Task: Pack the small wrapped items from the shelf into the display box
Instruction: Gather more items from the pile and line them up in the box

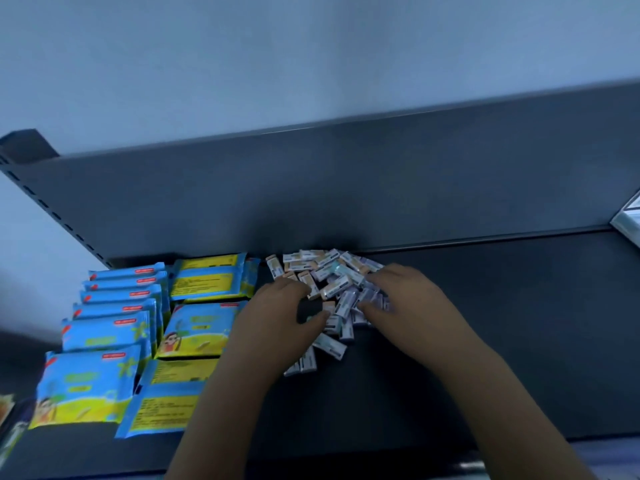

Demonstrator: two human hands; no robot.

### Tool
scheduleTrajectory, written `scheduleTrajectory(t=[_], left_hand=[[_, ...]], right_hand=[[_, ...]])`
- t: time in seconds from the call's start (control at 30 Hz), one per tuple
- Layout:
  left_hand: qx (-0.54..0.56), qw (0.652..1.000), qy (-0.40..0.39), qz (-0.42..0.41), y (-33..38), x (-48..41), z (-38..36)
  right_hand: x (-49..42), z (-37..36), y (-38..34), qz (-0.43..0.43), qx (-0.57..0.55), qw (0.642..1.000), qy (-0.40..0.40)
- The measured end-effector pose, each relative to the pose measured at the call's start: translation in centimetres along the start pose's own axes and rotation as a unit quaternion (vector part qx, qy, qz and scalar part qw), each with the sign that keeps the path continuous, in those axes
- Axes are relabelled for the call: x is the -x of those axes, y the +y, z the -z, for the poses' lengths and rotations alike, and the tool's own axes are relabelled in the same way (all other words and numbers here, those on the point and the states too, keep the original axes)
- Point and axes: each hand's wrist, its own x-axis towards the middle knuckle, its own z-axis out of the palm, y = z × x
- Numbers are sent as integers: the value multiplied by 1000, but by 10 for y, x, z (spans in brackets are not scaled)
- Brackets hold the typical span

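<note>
Though fingers (289,289) apart, wrapped items (332,271) btwn, touching

A loose heap of small white-and-tan wrapped items (332,289) lies against the shelf's (519,323) back panel.

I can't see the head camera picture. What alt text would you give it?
A left hand and right hand reach into a pile of small wrapped items on a dark shelf, one at each side. Rows of blue and yellow packets sit beside it.

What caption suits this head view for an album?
Left hand and right hand reach into a pile of wrapped items on a dark shelf beside blue packs.
</note>
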Motion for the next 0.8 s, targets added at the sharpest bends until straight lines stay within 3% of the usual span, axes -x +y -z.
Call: scheduleTrajectory(t=[0.27,0.5,0.8], left_hand=[[37,995,-92,-31,-29,17,1],[39,995,-62,-61,-33,27,-2],[23,999,-7,-41,-29,37,-11]], right_hand=[[4,-18,-22,11,27,1000,-2],[9,-36,-39,71,19,997,9],[2,-47,-41,104,108,988,24]])
